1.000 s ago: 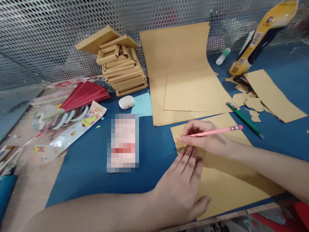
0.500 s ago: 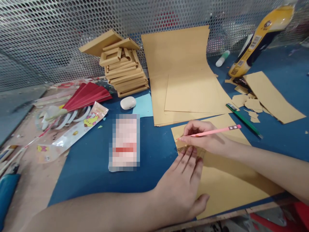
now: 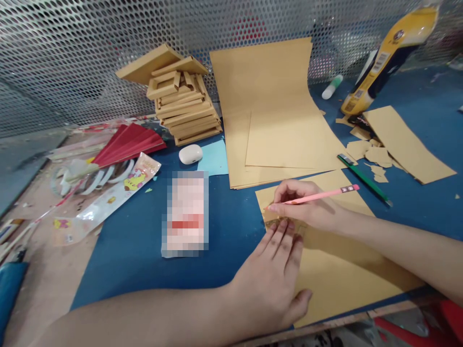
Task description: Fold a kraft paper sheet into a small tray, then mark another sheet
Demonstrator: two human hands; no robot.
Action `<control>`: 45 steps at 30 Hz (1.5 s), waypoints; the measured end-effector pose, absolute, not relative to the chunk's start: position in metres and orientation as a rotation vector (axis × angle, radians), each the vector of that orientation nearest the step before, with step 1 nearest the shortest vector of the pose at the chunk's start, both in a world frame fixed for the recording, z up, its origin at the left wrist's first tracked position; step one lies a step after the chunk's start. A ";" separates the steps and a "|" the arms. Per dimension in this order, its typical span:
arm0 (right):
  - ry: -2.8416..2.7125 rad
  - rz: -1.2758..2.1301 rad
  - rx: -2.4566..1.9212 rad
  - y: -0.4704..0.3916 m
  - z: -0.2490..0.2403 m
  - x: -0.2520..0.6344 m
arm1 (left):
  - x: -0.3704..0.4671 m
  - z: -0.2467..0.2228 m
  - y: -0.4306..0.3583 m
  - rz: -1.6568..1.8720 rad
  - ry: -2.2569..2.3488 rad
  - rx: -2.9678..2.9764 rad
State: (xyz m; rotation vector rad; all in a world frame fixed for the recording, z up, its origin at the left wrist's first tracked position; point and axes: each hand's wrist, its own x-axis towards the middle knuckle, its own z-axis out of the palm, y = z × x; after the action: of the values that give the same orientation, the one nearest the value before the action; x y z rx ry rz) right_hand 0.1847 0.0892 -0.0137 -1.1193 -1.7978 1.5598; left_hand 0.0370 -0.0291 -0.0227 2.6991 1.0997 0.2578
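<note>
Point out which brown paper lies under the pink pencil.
The near sheet, with the left hand and pencil over it; the back sheets, rightmost strip and scraps have neither.

light: moderate, from above | shadow: soft, on paper (image 3: pixel 336 299), near side of right arm (image 3: pixel 390 243) | glare: far-left mesh (image 3: pixel 39 53), left sleeve (image 3: pixel 108 202) | pixelation: phone (image 3: pixel 185 209) | distortion: bottle (image 3: pixel 383 58) stretched, far right
</note>
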 end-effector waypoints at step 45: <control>-1.799 1.621 -1.085 0.090 -0.016 0.190 | 0.037 -0.022 -0.029 0.282 1.085 2.680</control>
State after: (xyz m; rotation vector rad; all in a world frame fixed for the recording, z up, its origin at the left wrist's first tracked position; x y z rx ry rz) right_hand 0.1895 0.0904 -0.0156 -1.0849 -1.7993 1.6209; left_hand 0.0373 -0.0289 -0.0223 2.6799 1.0854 0.2820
